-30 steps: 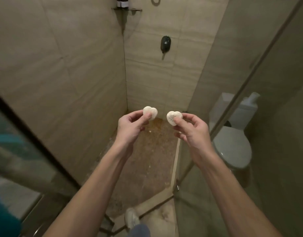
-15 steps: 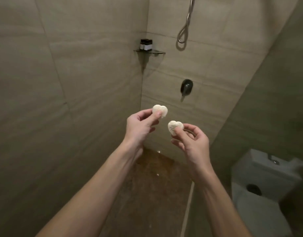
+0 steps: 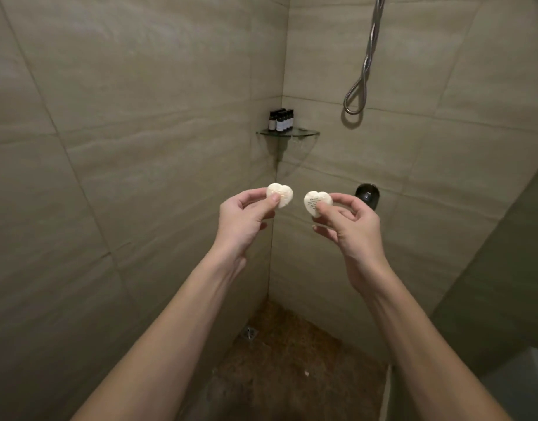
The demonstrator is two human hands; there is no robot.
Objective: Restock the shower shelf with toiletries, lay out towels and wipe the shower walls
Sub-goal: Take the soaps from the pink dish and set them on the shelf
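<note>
My left hand (image 3: 241, 218) pinches a white heart-shaped soap (image 3: 280, 194) between thumb and fingers. My right hand (image 3: 349, 224) pinches a second heart-shaped soap (image 3: 316, 202) with small print on its face. Both soaps are held up side by side, a little apart, in front of the shower corner. Above them a glass corner shelf (image 3: 304, 133) is fixed to the tiled walls. Several small dark bottles with pale labels (image 3: 280, 120) stand at its back left.
A metal shower hose (image 3: 363, 74) hangs in a loop on the right wall. A black tap knob (image 3: 367, 194) sits just right of my right hand. Below lie the brown pebbled floor (image 3: 292, 360) and its drain (image 3: 250, 332).
The view has tilted up from the floor and toilet to the shower corner. Both hands have risen towards the shelf, each still holding its soap.
</note>
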